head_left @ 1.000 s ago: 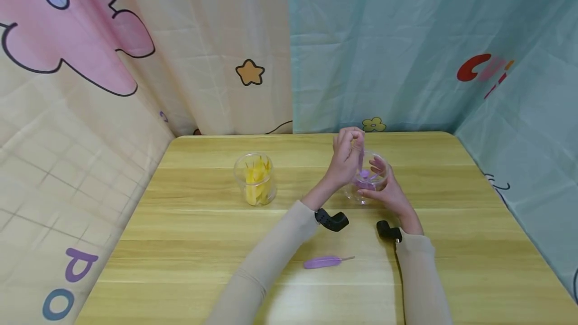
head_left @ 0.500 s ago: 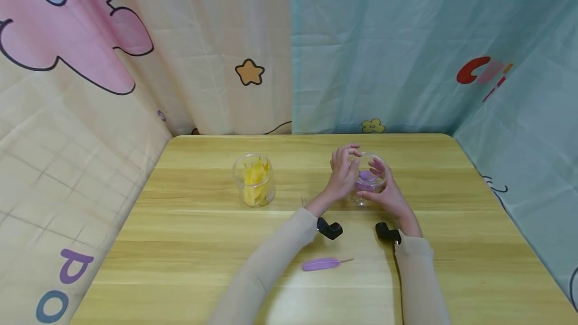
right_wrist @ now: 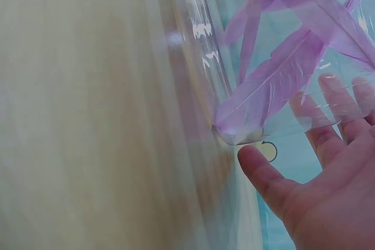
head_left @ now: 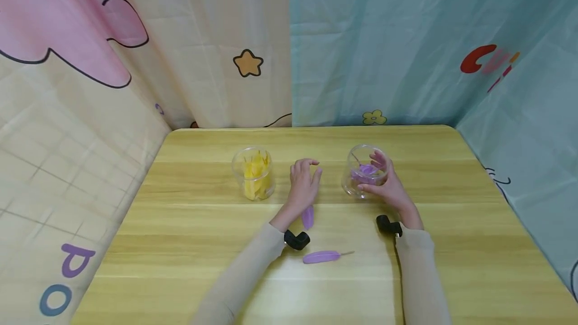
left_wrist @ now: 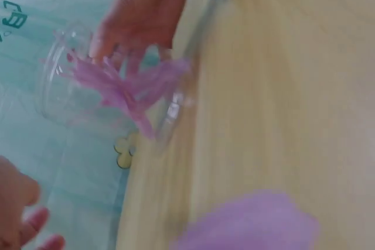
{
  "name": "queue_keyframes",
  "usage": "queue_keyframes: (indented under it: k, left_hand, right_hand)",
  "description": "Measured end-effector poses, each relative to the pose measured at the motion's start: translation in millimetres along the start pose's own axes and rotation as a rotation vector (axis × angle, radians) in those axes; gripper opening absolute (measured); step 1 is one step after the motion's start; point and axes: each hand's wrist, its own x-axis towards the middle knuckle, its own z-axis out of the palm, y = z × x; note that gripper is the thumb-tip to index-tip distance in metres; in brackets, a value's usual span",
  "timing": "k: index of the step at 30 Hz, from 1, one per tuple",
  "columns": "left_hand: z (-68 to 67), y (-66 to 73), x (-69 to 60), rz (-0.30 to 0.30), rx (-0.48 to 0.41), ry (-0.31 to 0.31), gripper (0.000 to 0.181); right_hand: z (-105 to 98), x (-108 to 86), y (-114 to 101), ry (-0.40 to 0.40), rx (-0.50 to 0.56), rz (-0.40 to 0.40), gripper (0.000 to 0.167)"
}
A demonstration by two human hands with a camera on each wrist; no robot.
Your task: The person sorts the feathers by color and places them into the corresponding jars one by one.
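Note:
A clear plastic cup [head_left: 347, 179] stands at the right of the table, with several purple feathers [right_wrist: 275, 80] inside. My right hand [head_left: 389, 184] holds this cup from its right side, thumb at the near side and fingers round the far side. Left of the cup, my left hand [head_left: 303, 187] is over the table with loosely bent fingers and nothing in them. Partly hidden beneath that hand lies a purple feather [head_left: 308, 217]. A second loose purple feather [head_left: 321, 257] lies nearer the front, its quill pointing right.
Another clear cup [head_left: 238, 174] with several yellow feathers [head_left: 257, 177] stands to the left of my left hand. The wooden table [head_left: 180, 245] ends at the back against printed curtains [head_left: 361, 54].
My left hand has gone from the right cup's rim leftward and down to a purple feather on the table, after its fingers let go over the cup. The right hand stays on the cup.

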Motion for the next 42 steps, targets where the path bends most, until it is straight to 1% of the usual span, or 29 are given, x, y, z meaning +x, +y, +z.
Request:
queue_keyframes:
  k: [2,4,6,9,12,17,20,23,28,33,37,42]
  left_hand:
    - [-2.2,-6.1,-6.5,-0.060,0.078,-0.032,0.030]
    - [-4.0,-9.2,-12.9,-0.105,0.120,-0.049,0.033]
    - [-5.6,-10.3,-18.9,-0.141,0.150,-0.041,0.034]
    - [-8.1,-9.1,-26.8,-0.178,0.200,-0.022,0.036]
    - [-9.3,-9.1,-31.1,-0.183,0.292,-0.007,0.037]
    - [-8.5,-11.9,-33.9,-0.145,0.483,0.005,0.042]
    - [-6.7,-14.4,-34.9,-0.138,0.560,-0.005,0.048]
    - [-4.3,-17.0,-35.3,-0.150,0.609,-0.025,0.049]
    - [-1.3,-19.4,-35.0,-0.167,0.654,-0.052,0.042]
    - [0.1,-19.6,-33.8,-0.193,0.653,-0.086,0.039]
    - [-1.6,-18.2,-33.1,-0.219,0.632,-0.122,0.039]
    - [-6.0,-15.0,-33.4,-0.242,0.559,-0.160,0.036]
  right_hand:
    - [-0.7,0.3,-0.9,0.002,-0.001,0.002,0.098]
    - [-0.7,0.0,-1.8,0.001,0.000,0.010,0.097]
    - [-0.5,-0.3,-2.5,-0.006,-0.002,0.015,0.098]
    - [-0.3,0.6,-5.5,-0.010,0.004,0.018,0.098]
    - [-0.5,1.4,-13.8,-0.011,0.016,0.012,0.098]
    - [0.9,-1.4,-31.8,-0.020,0.017,0.015,0.095]
    - [1.9,-3.8,-36.8,-0.021,0.006,0.032,0.095]
    - [2.3,-5.1,-37.5,-0.020,0.007,0.042,0.095]
    - [2.5,-5.7,-36.1,-0.016,0.021,0.040,0.095]
    - [2.4,-5.6,-35.3,-0.015,0.013,0.038,0.095]
    - [2.6,-5.5,-36.0,-0.015,0.011,0.040,0.096]
    - [2.4,-5.8,-36.5,-0.015,0.015,0.044,0.096]
